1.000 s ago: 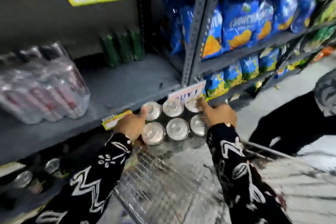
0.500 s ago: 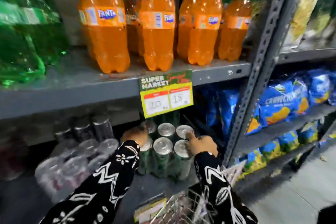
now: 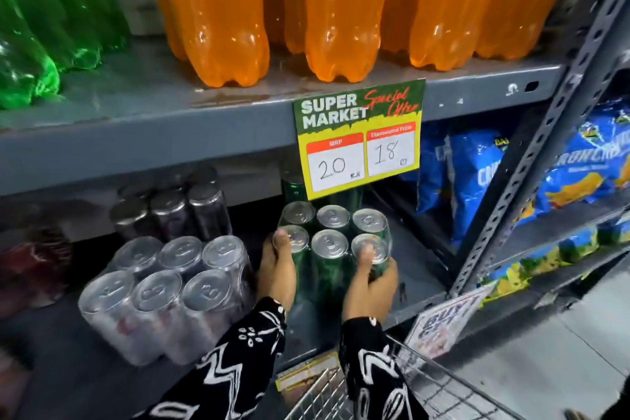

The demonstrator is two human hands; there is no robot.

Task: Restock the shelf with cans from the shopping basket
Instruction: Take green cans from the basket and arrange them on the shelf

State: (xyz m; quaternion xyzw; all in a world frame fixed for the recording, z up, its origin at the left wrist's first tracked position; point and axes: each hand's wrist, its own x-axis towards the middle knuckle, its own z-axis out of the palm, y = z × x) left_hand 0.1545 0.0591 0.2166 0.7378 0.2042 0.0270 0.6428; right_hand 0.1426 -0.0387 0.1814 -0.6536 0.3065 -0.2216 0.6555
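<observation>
Grey steel shelf carried the green six-pack, upright and just right of a clear-wrapped silver pack. Left hand and right hand clasped its near corners — equally close — so any push ran straight back under the price card.

The green cans had shiny metal tops under glossy clear plastic wrap. Shelf was dull painted metal, scuffed. Basket looked like bare wire, price card smooth paper.
</observation>
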